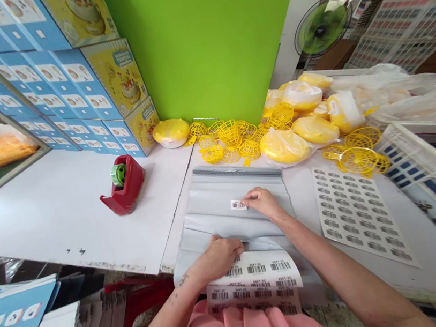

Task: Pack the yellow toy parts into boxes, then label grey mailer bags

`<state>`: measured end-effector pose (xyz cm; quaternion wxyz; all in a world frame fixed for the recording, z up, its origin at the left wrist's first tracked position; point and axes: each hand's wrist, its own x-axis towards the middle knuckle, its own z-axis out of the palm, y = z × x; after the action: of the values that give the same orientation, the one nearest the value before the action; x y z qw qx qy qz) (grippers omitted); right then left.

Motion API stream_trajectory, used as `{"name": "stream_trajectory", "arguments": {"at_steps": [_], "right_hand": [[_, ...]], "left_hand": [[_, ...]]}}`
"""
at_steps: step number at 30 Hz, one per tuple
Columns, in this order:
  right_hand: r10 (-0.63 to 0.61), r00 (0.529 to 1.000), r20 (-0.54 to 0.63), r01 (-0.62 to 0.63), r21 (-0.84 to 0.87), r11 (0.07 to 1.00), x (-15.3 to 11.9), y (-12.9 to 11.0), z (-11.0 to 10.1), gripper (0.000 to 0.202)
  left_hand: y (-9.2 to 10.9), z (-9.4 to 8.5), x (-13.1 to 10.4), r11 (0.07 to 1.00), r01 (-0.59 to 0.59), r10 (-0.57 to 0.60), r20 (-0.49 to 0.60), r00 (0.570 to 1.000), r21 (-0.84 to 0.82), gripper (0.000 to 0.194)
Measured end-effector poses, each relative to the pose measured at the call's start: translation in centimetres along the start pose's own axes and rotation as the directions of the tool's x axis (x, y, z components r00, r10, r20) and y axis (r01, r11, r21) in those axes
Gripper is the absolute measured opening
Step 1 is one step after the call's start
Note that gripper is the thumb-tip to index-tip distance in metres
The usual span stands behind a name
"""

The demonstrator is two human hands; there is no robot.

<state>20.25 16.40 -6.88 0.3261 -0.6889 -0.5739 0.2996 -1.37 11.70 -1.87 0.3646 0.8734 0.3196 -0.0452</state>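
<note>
My right hand (263, 203) is closed in a pinch on the right end of a small white barcode label (237, 205), over a stack of grey plastic mailing bags (207, 203). Nearer my body, my left hand (222, 253) is closed on the upper left edge of a sheet of barcode labels (260, 274). That sheet bends over the front of the bags and hangs down toward my pink clothing. Whether the small label touches the bag, I cannot tell.
A red tape dispenser (126, 190) stands left. Boxes (89, 84) are stacked behind it. Yellow strainers (228, 137) and wrapped yellow items (284, 146) lie along the back. Another label sheet (354, 209) lies right, beside a white crate (418, 178). A fan (321, 30) stands behind.
</note>
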Motion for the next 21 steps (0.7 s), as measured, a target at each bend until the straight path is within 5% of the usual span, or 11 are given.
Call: {"name": "stream_trajectory", "arguments": {"at_steps": [14,19,21], "right_hand": [[-0.042,0.996,-0.085,0.021,-0.24,0.971,-0.8,0.1,0.7,0.006],[-0.1,0.979,-0.175,0.055,-0.245,0.968,-1.5,-0.7,0.1,0.068],[-0.14,0.984,-0.114,0.123,-0.144,0.982,-1.5,-1.0,0.1,0.059]], "left_hand": [[-0.3,0.4,0.1,1.0,0.008,-0.009,-0.017,1.0,-0.024,0.033],[-0.2,0.4,0.2,1.0,0.008,-0.008,-0.015,1.0,-0.028,0.033],[-0.3,0.4,0.2,1.0,0.009,-0.01,-0.017,1.0,-0.028,0.032]]}}
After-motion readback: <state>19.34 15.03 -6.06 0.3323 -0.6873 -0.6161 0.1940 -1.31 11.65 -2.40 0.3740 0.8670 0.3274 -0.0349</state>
